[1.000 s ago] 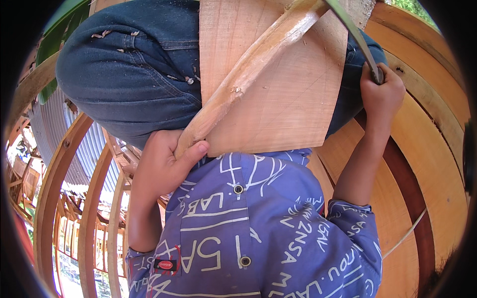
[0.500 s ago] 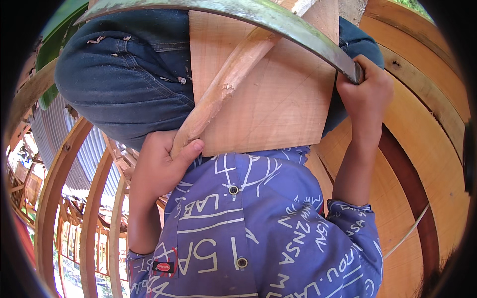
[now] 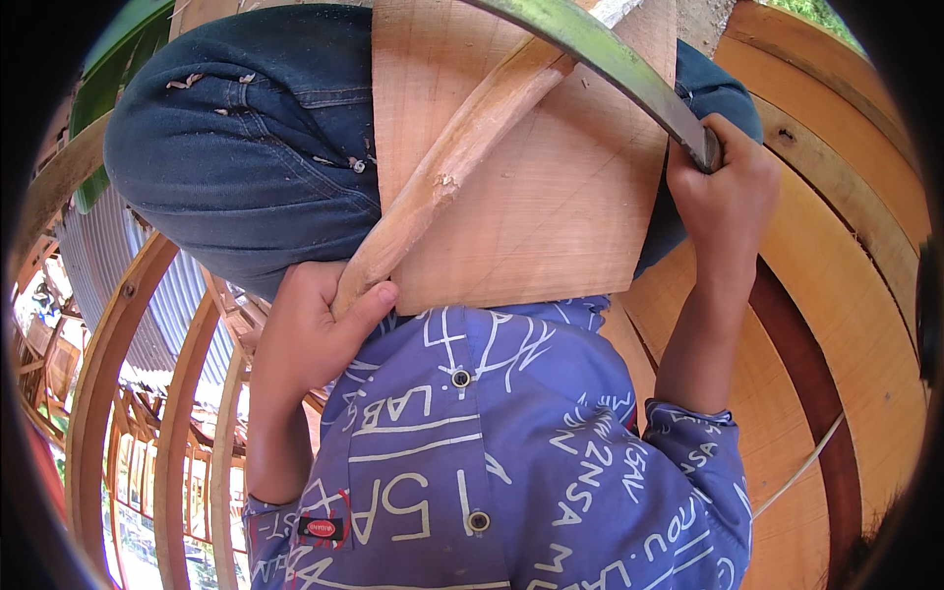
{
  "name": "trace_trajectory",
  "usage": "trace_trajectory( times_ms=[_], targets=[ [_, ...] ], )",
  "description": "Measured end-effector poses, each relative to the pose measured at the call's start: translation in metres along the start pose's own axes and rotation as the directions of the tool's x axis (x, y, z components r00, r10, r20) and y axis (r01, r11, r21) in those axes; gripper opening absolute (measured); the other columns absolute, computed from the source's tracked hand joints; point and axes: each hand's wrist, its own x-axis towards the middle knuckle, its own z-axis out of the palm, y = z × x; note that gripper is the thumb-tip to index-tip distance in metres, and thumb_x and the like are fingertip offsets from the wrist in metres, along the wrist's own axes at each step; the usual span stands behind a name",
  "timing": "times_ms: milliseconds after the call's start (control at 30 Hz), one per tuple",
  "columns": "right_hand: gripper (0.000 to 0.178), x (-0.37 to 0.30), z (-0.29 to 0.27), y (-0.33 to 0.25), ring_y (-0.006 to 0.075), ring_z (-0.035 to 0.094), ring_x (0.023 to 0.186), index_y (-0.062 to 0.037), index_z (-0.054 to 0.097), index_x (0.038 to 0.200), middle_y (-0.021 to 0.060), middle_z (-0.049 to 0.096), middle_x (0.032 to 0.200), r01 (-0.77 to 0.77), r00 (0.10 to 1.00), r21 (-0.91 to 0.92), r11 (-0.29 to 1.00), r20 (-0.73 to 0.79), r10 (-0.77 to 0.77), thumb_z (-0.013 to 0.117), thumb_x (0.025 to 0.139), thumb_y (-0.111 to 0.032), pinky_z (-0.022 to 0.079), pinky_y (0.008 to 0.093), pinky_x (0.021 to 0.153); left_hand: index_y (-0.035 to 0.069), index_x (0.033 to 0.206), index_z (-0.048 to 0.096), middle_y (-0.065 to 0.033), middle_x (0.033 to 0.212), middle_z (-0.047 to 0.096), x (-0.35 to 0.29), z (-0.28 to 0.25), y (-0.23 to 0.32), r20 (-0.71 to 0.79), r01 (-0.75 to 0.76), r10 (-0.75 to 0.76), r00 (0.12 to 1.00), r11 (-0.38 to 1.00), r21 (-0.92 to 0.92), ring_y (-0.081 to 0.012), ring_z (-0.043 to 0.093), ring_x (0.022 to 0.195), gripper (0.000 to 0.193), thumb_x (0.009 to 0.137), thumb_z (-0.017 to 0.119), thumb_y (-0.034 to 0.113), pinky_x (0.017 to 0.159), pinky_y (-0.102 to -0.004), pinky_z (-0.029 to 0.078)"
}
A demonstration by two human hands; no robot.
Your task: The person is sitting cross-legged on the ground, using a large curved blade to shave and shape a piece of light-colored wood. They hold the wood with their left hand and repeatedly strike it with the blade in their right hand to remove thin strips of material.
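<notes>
My left hand point(image 3: 329, 320) is closed round the near end of a peeled wooden stick point(image 3: 447, 182), its thumb lying along the wood. The stick slants up and to the right across a flat board point(image 3: 551, 197) that rests on my lap. A small rough nick shows midway along the stick. In my right hand point(image 3: 726, 177) I grip the handle end of a machete point(image 3: 615, 69) with a long, curved, greenish blade. The blade crosses over the far part of the stick, and its tip is out of view at the top. Whether its edge touches the wood, I cannot tell.
My legs in dark jeans point(image 3: 236, 157) lie either side of the board, with wood shavings on the left one. Curved-looking planks point(image 3: 826, 265) stand at the right, a thin pale cord point(image 3: 801, 467) over them. Wooden slats point(image 3: 108, 374) and corrugated metal sheeting point(image 3: 123, 285) lie at the left.
The machete's blade has swung away and upward, so its tip, seen at the upper left before, has left the picture. My left hand and the stick have barely moved.
</notes>
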Motion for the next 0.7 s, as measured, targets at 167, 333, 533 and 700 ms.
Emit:
trace_trajectory(
  times_ms=[167, 333, 533, 700],
  targets=[
    [0.024, 0.031, 0.007, 0.036, 0.0354, 0.059, 0.061, -0.0055, 0.063, 0.068, 0.0151, 0.058, 0.061, -0.197, 0.978, -0.106, 0.975, -0.095, 0.188, 0.066, 0.072, -0.029, 0.046, 0.0416, 0.059, -0.006, 0.072, 0.058, -0.0123, 0.053, 0.049, -0.002, 0.001, -0.005, -0.017, -0.068, 0.068, 0.998, 0.997, 0.022, -0.0129, 0.046, 0.051, 0.041, 0.085, 0.063, 0.033, 0.051, -0.0327, 0.040],
    [0.032, 0.038, 0.006, 0.070, 0.0362, 0.061, 0.068, -0.0040, 0.066, 0.072, 0.0176, 0.060, 0.065, -0.354, 0.935, -0.037, 0.935, 0.009, 0.354, 0.063, 0.076, -0.036, 0.047, 0.0424, 0.066, -0.005, 0.070, 0.056, -0.0096, 0.053, 0.047, 0.000, -0.005, 0.001, 0.047, -0.027, 0.027, 0.999, 1.000, 0.000, -0.0138, 0.044, 0.050, 0.043, 0.086, 0.062, 0.034, 0.050, -0.0325, 0.038],
    [0.032, 0.038, 0.011, 0.060, 0.0370, 0.063, 0.076, -0.0060, 0.069, 0.077, 0.0171, 0.065, 0.072, -0.340, 0.940, -0.094, 0.936, -0.005, 0.341, 0.063, 0.077, -0.037, 0.049, 0.0434, 0.072, -0.002, 0.072, 0.054, -0.0025, 0.057, 0.044, 0.002, -0.017, -0.018, 0.193, 0.061, -0.013, 0.981, 0.968, -0.244, -0.0124, 0.044, 0.056, 0.057, 0.092, 0.048, 0.051, 0.053, -0.0282, 0.036],
    [0.030, 0.035, 0.012, 0.054, 0.0379, 0.064, 0.081, -0.0094, 0.071, 0.084, 0.0161, 0.067, 0.077, -0.366, 0.930, -0.111, 0.924, -0.034, 0.365, 0.063, 0.077, -0.038, 0.050, 0.0444, 0.075, -0.003, 0.086, 0.054, -0.0036, 0.061, 0.045, 0.003, -0.014, -0.011, 0.241, 0.095, 0.001, 0.971, 0.917, -0.387, -0.0125, 0.048, 0.061, 0.067, 0.095, 0.031, 0.060, 0.061, -0.0263, 0.042]
  ],
)
